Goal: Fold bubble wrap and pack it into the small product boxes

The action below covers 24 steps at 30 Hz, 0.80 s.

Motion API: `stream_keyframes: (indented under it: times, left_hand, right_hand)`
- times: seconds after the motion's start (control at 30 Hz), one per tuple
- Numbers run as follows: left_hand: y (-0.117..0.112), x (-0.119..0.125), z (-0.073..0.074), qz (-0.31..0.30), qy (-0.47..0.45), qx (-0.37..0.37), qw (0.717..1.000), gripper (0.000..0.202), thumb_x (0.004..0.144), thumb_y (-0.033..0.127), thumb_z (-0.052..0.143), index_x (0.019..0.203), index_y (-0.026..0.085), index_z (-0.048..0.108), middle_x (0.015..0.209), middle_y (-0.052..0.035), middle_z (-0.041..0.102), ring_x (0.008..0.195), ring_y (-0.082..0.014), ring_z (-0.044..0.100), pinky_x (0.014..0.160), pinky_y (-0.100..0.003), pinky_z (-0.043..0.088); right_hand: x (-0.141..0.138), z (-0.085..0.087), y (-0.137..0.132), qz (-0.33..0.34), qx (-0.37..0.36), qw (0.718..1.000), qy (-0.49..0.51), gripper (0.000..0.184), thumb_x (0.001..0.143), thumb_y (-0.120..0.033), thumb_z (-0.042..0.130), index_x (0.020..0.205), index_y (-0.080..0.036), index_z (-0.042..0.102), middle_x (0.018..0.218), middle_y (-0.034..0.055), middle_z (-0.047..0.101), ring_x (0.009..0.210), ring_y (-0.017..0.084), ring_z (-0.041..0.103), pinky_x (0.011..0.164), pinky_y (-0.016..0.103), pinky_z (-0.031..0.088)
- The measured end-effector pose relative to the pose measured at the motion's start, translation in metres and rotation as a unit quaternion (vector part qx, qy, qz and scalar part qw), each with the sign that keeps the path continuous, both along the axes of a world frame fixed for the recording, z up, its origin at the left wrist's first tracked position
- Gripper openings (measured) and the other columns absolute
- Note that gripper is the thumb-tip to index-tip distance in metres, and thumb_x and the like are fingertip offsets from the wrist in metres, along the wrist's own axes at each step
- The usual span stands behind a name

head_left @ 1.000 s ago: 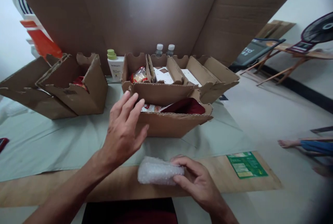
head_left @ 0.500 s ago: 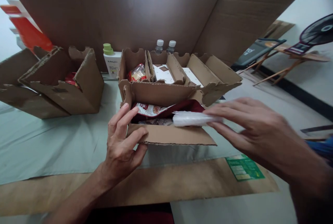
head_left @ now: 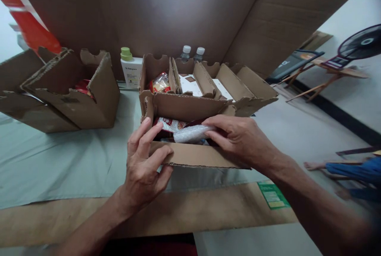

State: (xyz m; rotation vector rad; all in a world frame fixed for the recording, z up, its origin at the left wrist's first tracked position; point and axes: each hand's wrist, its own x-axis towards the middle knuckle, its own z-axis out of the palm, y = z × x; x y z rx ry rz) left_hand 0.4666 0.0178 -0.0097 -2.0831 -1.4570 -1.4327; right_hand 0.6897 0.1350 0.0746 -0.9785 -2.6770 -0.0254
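My left hand (head_left: pixel 149 164) grips the front flap (head_left: pixel 202 155) of a small cardboard box (head_left: pixel 187 105), thumb and fingers on its left end. Pinched between the fingers of my right hand (head_left: pixel 238 135) is a whitish bubble-wrapped packet (head_left: pixel 190 133), held low over the box opening. Inside the box, a white and dark red printed packet (head_left: pixel 171 124) shows behind the wrapped packet. My right fingers partly cover the right side of the opening, so what lies there is hidden.
Behind stand cardboard compartments (head_left: pixel 205 77) with a red snack bag (head_left: pixel 160 83) and white boxes (head_left: pixel 190 85). A green-capped white bottle (head_left: pixel 131 71) and two clear bottles (head_left: pixel 185 54) are farther back. More cardboard boxes (head_left: pixel 74 93) sit left. A person's leg (head_left: pixel 351 172) shows at right.
My right hand has moved left, bringing the bubble-wrapped packet over the middle of the box opening. My left hand keeps its hold on the flap. The view has shifted slightly.
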Motion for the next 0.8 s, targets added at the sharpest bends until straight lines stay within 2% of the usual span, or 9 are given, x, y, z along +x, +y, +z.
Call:
stream_keyframes:
  times: [0.07,0.2,0.3,0.4,0.5,0.6,0.67,0.73,0.8]
  left_hand:
    - [0.0,0.0,0.0,0.001,0.002,-0.001,1.0,0.026,0.077,0.0,0.065,0.095,0.019,0.065,0.148,-0.0143,0.053,0.152,-0.0395,0.035,0.12,-0.063,0.038]
    - [0.0,-0.001,-0.001,0.005,0.007,-0.001,1.0,0.026,0.078,0.002,0.066,0.096,0.02,0.064,0.15,-0.0136,0.053,0.152,-0.0398,0.035,0.119,-0.064,0.038]
    - [0.001,-0.002,-0.002,0.007,0.012,-0.004,1.0,0.027,0.078,0.003,0.067,0.098,0.02,0.064,0.152,-0.0136,0.052,0.152,-0.0403,0.034,0.119,-0.064,0.038]
    - [0.002,-0.001,-0.002,0.011,0.016,-0.008,1.0,0.028,0.077,0.002,0.067,0.098,0.02,0.064,0.151,-0.0139,0.052,0.153,-0.0404,0.033,0.119,-0.063,0.038]
    - [-0.001,0.001,0.002,0.012,0.011,-0.016,1.0,0.029,0.077,0.002,0.066,0.099,0.02,0.065,0.152,-0.0133,0.05,0.153,-0.0397,0.033,0.121,-0.061,0.036]
    - [-0.007,0.0,0.005,0.017,-0.048,-0.016,0.999,0.044,0.08,0.004,0.068,0.12,0.021,0.062,0.163,-0.0141,0.038,0.153,-0.0372,0.034,0.121,-0.057,0.037]
    - [-0.013,-0.007,0.002,0.025,-0.113,0.0,0.993,0.063,0.082,0.009,0.07,0.142,0.024,0.052,0.167,-0.0146,0.03,0.153,-0.0354,0.035,0.121,-0.055,0.039]
    - [-0.018,-0.018,-0.007,0.032,-0.169,-0.005,0.985,0.076,0.084,0.014,0.072,0.153,0.029,0.042,0.168,-0.0133,0.03,0.153,-0.0343,0.036,0.12,-0.054,0.04]
    - [-0.022,-0.031,-0.018,0.033,-0.216,-0.052,0.974,0.079,0.085,0.02,0.074,0.156,0.032,0.04,0.167,-0.0117,0.032,0.152,-0.0333,0.038,0.118,-0.052,0.042]
  right_hand:
    - [-0.001,-0.001,0.0,-0.016,-0.016,1.0,-0.017,0.018,0.093,-0.018,0.061,0.105,-0.021,0.075,0.101,0.0033,0.081,0.086,0.02,0.074,0.074,0.03,0.05]
    - [-0.008,0.0,0.0,-0.052,-0.061,0.989,-0.124,0.01,0.09,-0.021,0.066,0.091,-0.024,0.076,0.086,0.0007,0.08,0.077,0.02,0.071,0.061,0.028,0.04]
    - [-0.016,0.003,0.002,-0.069,-0.053,0.98,-0.181,0.009,0.091,-0.025,0.067,0.087,-0.024,0.075,0.081,0.0021,0.078,0.073,0.02,0.07,0.056,0.028,0.034]
    - [-0.024,0.003,0.009,-0.079,-0.038,0.972,-0.22,0.01,0.091,-0.026,0.069,0.086,-0.022,0.076,0.08,0.0046,0.078,0.073,0.021,0.07,0.055,0.028,0.034]
    - [-0.025,0.004,0.013,-0.068,-0.055,0.969,-0.231,0.009,0.09,-0.027,0.07,0.091,-0.022,0.078,0.085,0.0058,0.079,0.078,0.023,0.073,0.058,0.028,0.041]
    - [-0.007,0.013,0.001,-0.037,-0.034,0.985,-0.162,0.021,0.092,-0.03,0.068,0.111,-0.022,0.075,0.103,0.0068,0.08,0.088,0.025,0.075,0.067,0.031,0.051]
    - [0.016,0.021,-0.017,-0.024,0.033,0.998,-0.046,0.028,0.096,-0.033,0.064,0.12,-0.021,0.071,0.115,0.0076,0.078,0.098,0.026,0.075,0.08,0.036,0.057]
    - [0.046,0.024,-0.037,-0.065,0.109,0.989,0.079,0.028,0.099,-0.038,0.061,0.12,-0.021,0.071,0.12,0.0088,0.077,0.104,0.026,0.073,0.088,0.039,0.058]
    - [0.076,0.015,-0.053,-0.156,0.13,0.966,0.157,0.029,0.099,-0.042,0.061,0.117,-0.022,0.073,0.118,0.0096,0.077,0.1,0.025,0.074,0.075,0.035,0.06]
